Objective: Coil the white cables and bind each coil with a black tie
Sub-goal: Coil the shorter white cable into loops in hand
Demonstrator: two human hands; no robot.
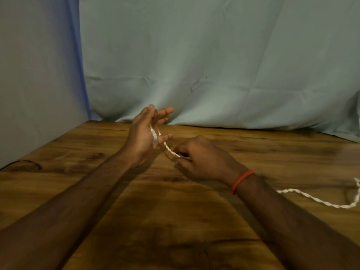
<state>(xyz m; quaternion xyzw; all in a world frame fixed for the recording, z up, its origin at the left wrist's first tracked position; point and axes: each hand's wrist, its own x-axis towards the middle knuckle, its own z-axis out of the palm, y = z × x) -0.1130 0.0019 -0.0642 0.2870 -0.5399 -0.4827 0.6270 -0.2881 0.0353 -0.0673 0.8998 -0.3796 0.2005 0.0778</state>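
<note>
fingers of the left hand stand spread, the white cable lying across them, while the right hand pinches it low over the table, slack trailing right; coiling seems just begun, needing a first wrap next.

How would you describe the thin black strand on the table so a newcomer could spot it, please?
Take the wooden table and follow it to its left edge. A thin black strand lies there in a flat arch. Unlike the white twisted cable on the right, it is dark and no hand touches it.
</note>
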